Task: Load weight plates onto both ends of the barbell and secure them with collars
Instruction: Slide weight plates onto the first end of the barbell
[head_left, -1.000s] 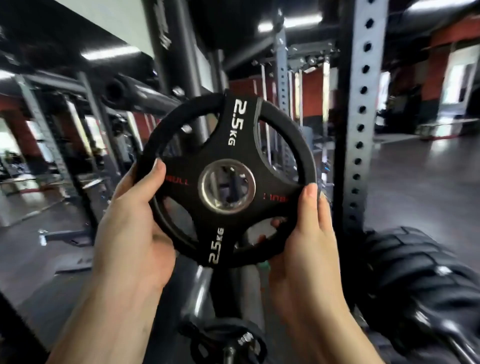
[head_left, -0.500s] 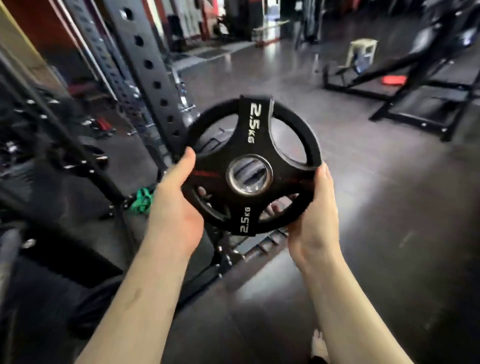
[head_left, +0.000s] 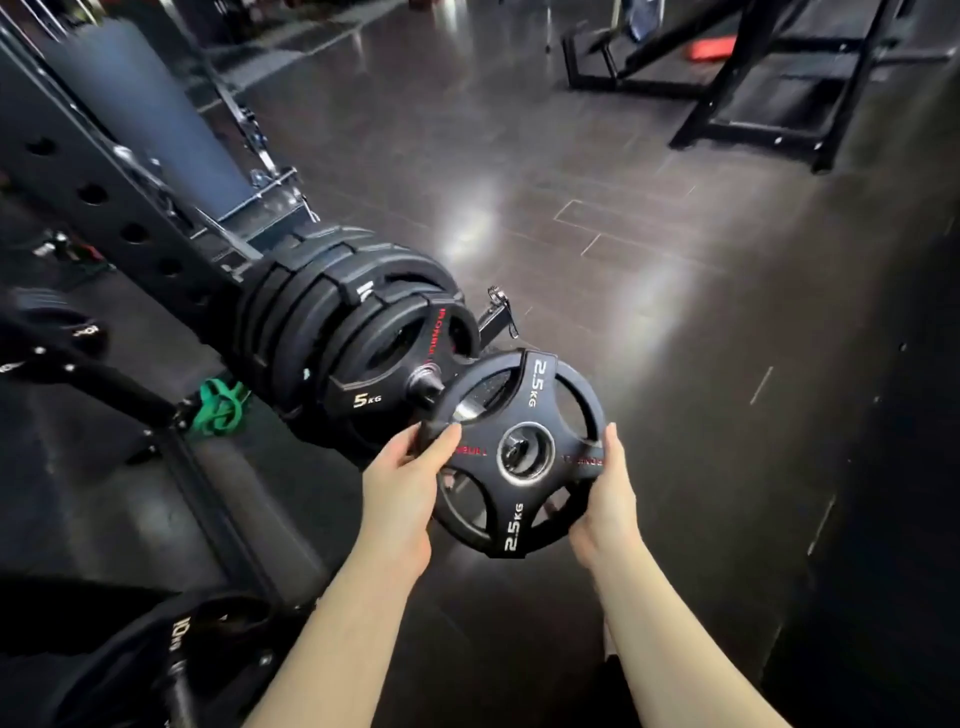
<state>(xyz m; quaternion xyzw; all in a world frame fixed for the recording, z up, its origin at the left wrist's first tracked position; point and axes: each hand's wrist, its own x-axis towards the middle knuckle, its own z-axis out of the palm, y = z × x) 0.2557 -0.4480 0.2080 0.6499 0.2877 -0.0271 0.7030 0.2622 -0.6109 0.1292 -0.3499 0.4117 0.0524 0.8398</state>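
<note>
Now both hands hold the 2.5 kg plate (head_left: 519, 457) by its rim: the left hand (head_left: 397, 493) with thumb curled over the edge, the right hand (head_left: 605, 499) gripping the opposite side. Just beyond it, almost touching, a peg (head_left: 426, 379) carries stacked plates (head_left: 358, 332), the front one marked 5 kg.

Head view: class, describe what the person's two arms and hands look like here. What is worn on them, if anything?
Both forearms are bare up to the bottom edge of the picture: no sleeves or cuffs show. The left hand and the right hand wear no gloves, and no watch, wrist strap, ring or bracelet is visible. The fingernails look short and plain. Nothing above the forearms is in view.
</note>
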